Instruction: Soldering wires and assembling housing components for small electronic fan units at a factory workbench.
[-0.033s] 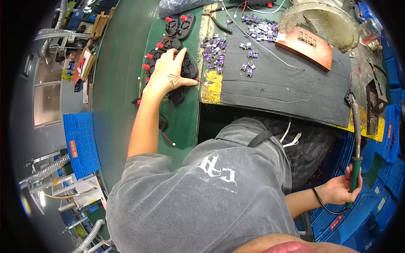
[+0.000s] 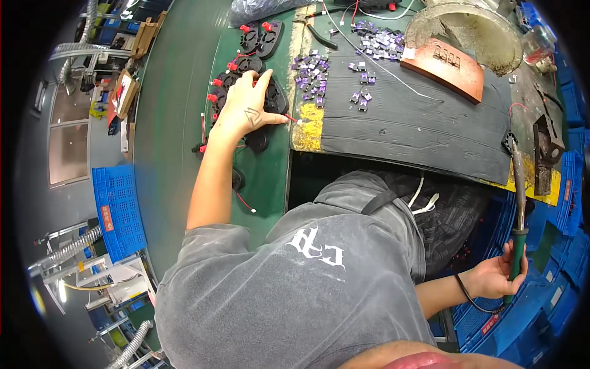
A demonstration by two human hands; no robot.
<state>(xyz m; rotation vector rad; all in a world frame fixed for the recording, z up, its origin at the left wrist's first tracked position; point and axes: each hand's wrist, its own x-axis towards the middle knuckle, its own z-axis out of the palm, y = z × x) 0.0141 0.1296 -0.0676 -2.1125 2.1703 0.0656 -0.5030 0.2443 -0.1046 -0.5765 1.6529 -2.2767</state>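
Note:
My left hand (image 2: 244,109) lies over a cluster of black plastic housings with red connectors (image 2: 275,95) on the left green surface. Its fingers are spread and its thumb points right, beside a short red wire; the fingertips touch the housings, and what lies under the palm is hidden. At the far right, my right hand (image 2: 495,275) is closed around the green handle of a soldering iron (image 2: 518,252). The iron stands upright in the view, its long metal shaft reaching up to the bench's right edge. A black cord runs from the handle past my wrist.
Small purple-and-black parts (image 2: 376,43) lie in piles on the dark board (image 2: 405,132). Behind them are a copper-coloured curved block (image 2: 448,74), a crusted metal bowl (image 2: 473,37) and pliers (image 2: 321,35). A metal bracket (image 2: 544,154) sits at right. Blue crates (image 2: 120,209) stand on both sides.

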